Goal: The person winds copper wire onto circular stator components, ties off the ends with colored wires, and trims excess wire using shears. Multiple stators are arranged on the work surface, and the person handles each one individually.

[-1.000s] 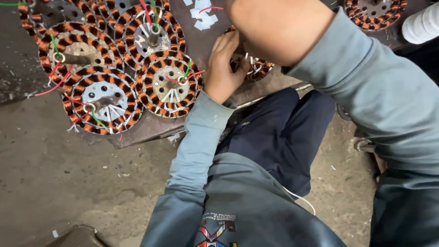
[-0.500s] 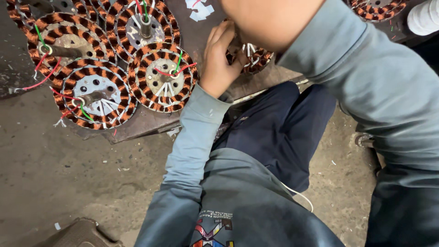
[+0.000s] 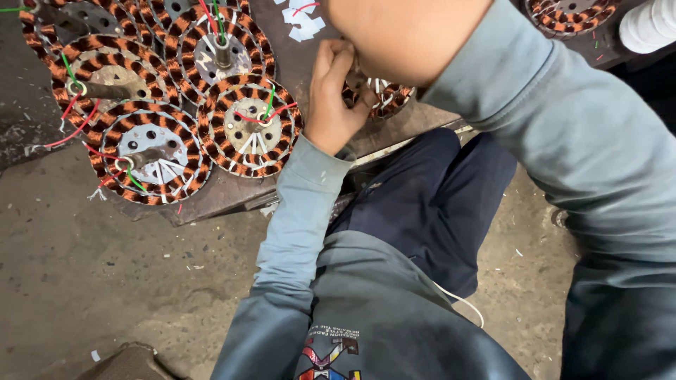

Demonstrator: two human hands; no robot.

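My left hand (image 3: 334, 98) rests on the dark workbench (image 3: 225, 193), fingers curled against the edge of a copper-wound stator (image 3: 387, 95). Most of that stator is hidden beneath my right hand and wrist (image 3: 405, 35), which sit close to the camera and blurred. The right hand's fingers are out of sight. Both arms wear grey-blue sleeves. Left of my left hand lies another wound stator (image 3: 250, 127) with red and green wire leads.
Several more copper-wound stators (image 3: 148, 155) crowd the bench's left part, and one lies at the top right (image 3: 570, 14). White paper scraps (image 3: 303, 21) lie on the bench. A white roll (image 3: 651, 24) sits far right. Below is dusty concrete floor (image 3: 84, 281) and my dark trousers.
The view has shifted slightly, so the stators sit a little differently in frame. My left hand stays at the same stator, with the right hand still over it.
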